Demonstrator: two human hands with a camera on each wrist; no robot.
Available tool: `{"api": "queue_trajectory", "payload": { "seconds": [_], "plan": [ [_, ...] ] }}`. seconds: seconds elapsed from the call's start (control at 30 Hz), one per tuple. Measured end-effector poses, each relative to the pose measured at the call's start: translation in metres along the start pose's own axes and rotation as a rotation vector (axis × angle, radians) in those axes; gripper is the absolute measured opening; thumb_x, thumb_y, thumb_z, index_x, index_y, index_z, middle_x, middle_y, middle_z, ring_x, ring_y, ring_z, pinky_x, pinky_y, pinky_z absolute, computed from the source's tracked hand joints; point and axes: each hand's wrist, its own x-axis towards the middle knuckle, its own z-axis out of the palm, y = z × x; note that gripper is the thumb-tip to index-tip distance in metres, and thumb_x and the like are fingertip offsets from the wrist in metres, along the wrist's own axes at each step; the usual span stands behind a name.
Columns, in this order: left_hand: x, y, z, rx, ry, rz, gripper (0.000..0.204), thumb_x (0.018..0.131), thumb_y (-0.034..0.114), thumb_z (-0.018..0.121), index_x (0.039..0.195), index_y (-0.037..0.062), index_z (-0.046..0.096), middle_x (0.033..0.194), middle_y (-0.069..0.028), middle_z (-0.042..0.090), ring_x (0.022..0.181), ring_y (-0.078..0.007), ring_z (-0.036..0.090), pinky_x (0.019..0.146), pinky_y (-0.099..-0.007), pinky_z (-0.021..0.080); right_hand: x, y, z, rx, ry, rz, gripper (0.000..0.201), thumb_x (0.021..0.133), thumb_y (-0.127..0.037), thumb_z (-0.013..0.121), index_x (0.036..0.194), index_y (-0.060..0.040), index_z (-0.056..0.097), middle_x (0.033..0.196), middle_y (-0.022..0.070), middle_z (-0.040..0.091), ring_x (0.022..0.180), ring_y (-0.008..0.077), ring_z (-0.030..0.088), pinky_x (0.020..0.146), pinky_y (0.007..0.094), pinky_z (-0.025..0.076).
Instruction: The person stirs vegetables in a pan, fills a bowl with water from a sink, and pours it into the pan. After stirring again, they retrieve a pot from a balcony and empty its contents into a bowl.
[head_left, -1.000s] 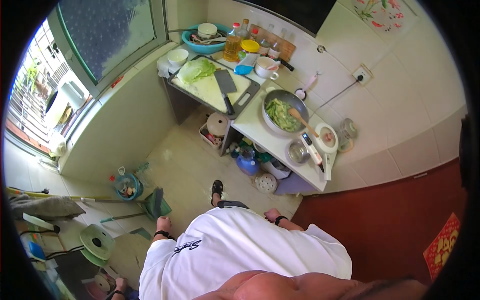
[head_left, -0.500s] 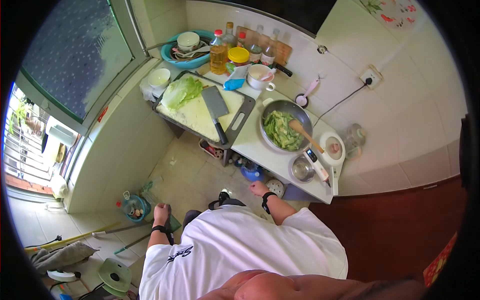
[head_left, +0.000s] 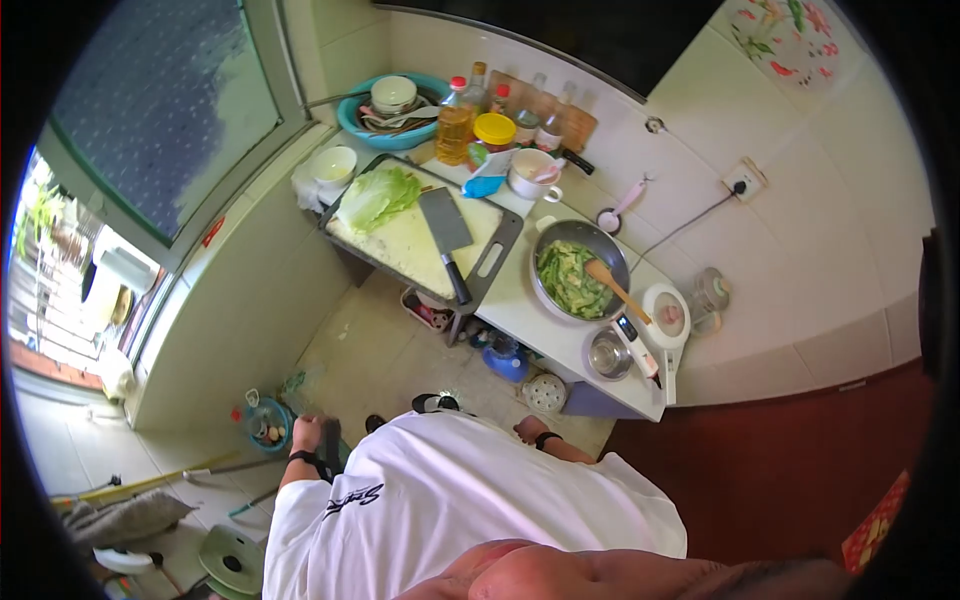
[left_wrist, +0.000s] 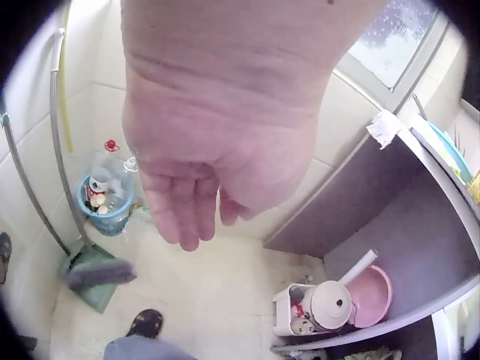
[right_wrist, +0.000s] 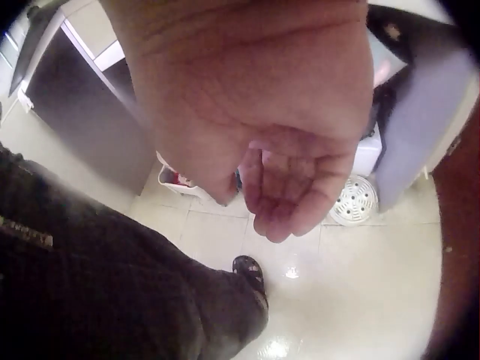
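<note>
My left hand (head_left: 309,434) hangs at my side with nothing in it; its fingers (left_wrist: 184,214) point loosely down in the left wrist view. Nothing is in my right hand (head_left: 529,430) either, and its fingers (right_wrist: 289,202) curl loosely over the floor. Ahead on the counter, a cleaver (head_left: 446,222) lies on the cutting board (head_left: 400,252) beside lettuce leaves (head_left: 378,200). To the right of the board stands a wok (head_left: 612,245) with cooked greens (head_left: 570,280) and a wooden spatula (head_left: 615,286) in it. Both hands are well apart from these.
A blue basin (head_left: 362,133) of dishes and several bottles, including one of oil (head_left: 453,135), line the back. A steel bowl (head_left: 608,356) and a white lidded pot (head_left: 665,312) stand near the counter's right end. On the floor are a waste bin (left_wrist: 109,221) and a dustpan (left_wrist: 94,289).
My right hand came forward toward the counter, then dropped back to my side. My left hand has shifted slightly left. The counter view came closer; the things on it stayed put.
</note>
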Motion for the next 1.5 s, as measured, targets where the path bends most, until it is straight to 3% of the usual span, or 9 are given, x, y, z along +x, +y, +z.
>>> {"api": "queue_trajectory", "payload": {
  "seconds": [0.2,0.23,0.27,0.33,0.53,0.7,0.93,1.3,1.5],
  "plan": [
    [-0.007,-0.020,-0.022,-0.178,-0.042,-0.183,0.014,0.085,0.014,0.052,0.096,0.0044,0.054,0.072,-0.0065,0.055,0.051,-0.0190,0.052,0.039,-0.0307,0.038,-0.007,-0.009,0.022,-0.047,-0.011,0.000,0.032,0.084,-0.028,0.055,0.068,-0.0011,0.065,0.060,0.0090,0.062,0.049,0.0192,0.057,0.049,0.0339,0.046],
    [0.034,-0.065,-0.029,-0.440,-0.228,-0.270,0.019,0.088,0.017,0.055,0.097,0.0002,0.057,0.070,-0.0077,0.058,0.050,-0.0190,0.055,0.042,-0.0341,0.045,-0.006,-0.013,0.024,0.010,0.010,0.000,0.033,0.084,-0.028,0.055,0.068,-0.0009,0.064,0.059,0.0089,0.061,0.049,0.0188,0.056,0.048,0.0336,0.046],
    [0.026,-0.052,-0.030,-0.427,-0.235,-0.265,0.019,0.088,0.017,0.055,0.097,0.0002,0.057,0.070,-0.0077,0.058,0.050,-0.0190,0.055,0.042,-0.0341,0.045,-0.005,-0.018,0.024,0.023,0.014,0.005,0.033,0.084,-0.028,0.055,0.068,-0.0009,0.064,0.059,0.0089,0.061,0.049,0.0188,0.056,0.048,0.0336,0.046],
    [-0.006,-0.014,-0.029,-0.152,-0.062,-0.192,0.017,0.088,0.017,0.054,0.095,0.0010,0.056,0.070,-0.0066,0.057,0.052,-0.0189,0.054,0.043,-0.0336,0.045,-0.001,-0.027,0.024,0.036,0.012,-0.082,0.031,0.083,-0.027,0.055,0.068,-0.0012,0.064,0.059,0.0083,0.061,0.048,0.0177,0.056,0.048,0.0319,0.046],
    [0.009,-0.002,-0.043,-0.226,-0.124,-0.114,0.013,0.089,0.015,0.053,0.087,0.0030,0.051,0.067,-0.0052,0.055,0.050,-0.0171,0.053,0.040,-0.0304,0.041,-0.003,-0.068,0.027,0.104,0.100,-0.239,0.029,0.081,-0.026,0.055,0.067,-0.0029,0.063,0.058,0.0066,0.060,0.048,0.0157,0.056,0.047,0.0309,0.045],
    [0.037,0.000,-0.051,-0.279,-0.212,-0.091,0.005,0.086,0.010,0.051,0.084,0.0071,0.048,0.069,-0.0052,0.054,0.047,-0.0178,0.051,0.037,-0.0305,0.039,-0.012,-0.091,0.038,0.089,0.197,-0.234,0.029,0.081,-0.027,0.054,0.066,-0.0042,0.063,0.057,0.0056,0.060,0.047,0.0160,0.056,0.048,0.0319,0.045],
    [0.042,0.012,-0.048,-0.099,-0.217,-0.101,0.005,0.087,0.012,0.052,0.089,0.0078,0.051,0.070,-0.0048,0.054,0.047,-0.0153,0.050,0.037,-0.0269,0.034,-0.037,-0.085,0.044,0.029,0.373,-0.368,0.029,0.081,-0.028,0.054,0.068,-0.0037,0.064,0.057,0.0072,0.061,0.048,0.0185,0.057,0.051,0.0344,0.045],
    [0.030,0.014,-0.039,-0.183,-0.251,-0.106,0.008,0.085,0.011,0.050,0.083,0.0046,0.055,0.066,-0.0039,0.054,0.047,-0.0148,0.051,0.036,-0.0273,0.036,-0.051,-0.021,0.071,0.121,0.240,0.019,0.031,0.082,-0.028,0.056,0.067,-0.0025,0.064,0.059,0.0088,0.061,0.051,0.0199,0.056,0.051,0.0338,0.045],
    [0.035,0.000,-0.041,-0.298,-0.297,-0.137,0.005,0.085,0.009,0.051,0.082,0.0058,0.053,0.065,-0.0039,0.053,0.045,-0.0154,0.049,0.035,-0.0285,0.034,-0.051,-0.023,0.079,0.162,0.138,0.076,0.031,0.083,-0.028,0.056,0.069,-0.0021,0.065,0.060,0.0086,0.061,0.051,0.0192,0.055,0.051,0.0333,0.045]
  ]
}}
